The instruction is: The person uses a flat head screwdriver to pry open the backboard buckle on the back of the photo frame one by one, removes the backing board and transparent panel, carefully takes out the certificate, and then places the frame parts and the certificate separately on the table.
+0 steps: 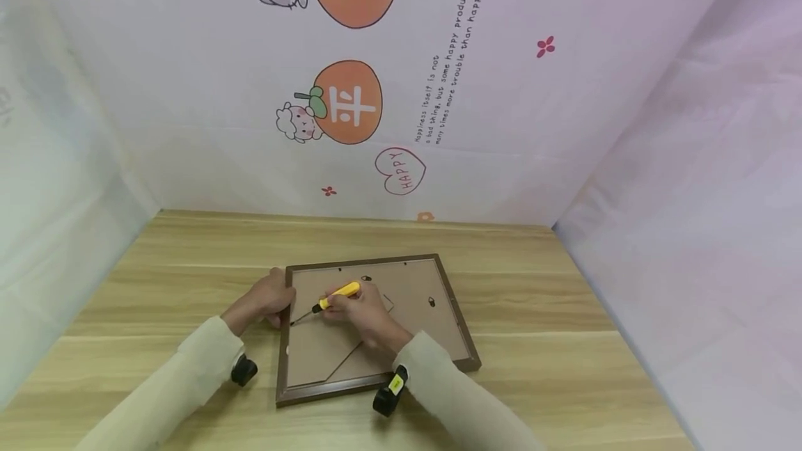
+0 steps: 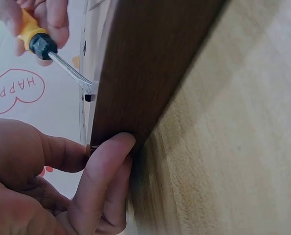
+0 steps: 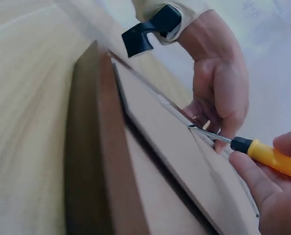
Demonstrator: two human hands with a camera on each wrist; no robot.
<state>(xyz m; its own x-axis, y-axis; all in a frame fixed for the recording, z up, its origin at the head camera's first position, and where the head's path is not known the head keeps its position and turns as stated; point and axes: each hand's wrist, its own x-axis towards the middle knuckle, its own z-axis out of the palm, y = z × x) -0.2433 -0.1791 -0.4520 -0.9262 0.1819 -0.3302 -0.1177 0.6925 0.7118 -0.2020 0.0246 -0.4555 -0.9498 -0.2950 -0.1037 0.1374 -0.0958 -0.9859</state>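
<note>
A brown picture frame (image 1: 379, 383) lies face down, its beige backing board (image 1: 407, 284) upward. At its left edge my left hand (image 1: 266, 296) grips the rim; in the left wrist view, fingers (image 2: 103, 169) press the outer side of the frame (image 2: 140, 63). My right hand (image 1: 366, 315) holds a screwdriver (image 1: 341, 293) with a yellow handle and black collar, slanting down leftward. The screwdriver's metal shaft (image 2: 67, 68) reaches a small black tab (image 2: 88, 98) at the frame's inner left edge. Fingers wrap the yellow handle (image 3: 275, 159) in the right wrist view.
The backing carries a folded stand flap, small black tabs along the edges and two dark hangers, one of them a hanger (image 1: 431, 302) at right. Beneath lies a wood-grain table (image 1: 532, 298). White printed sheeting (image 1: 489, 179) rises behind and at both sides.
</note>
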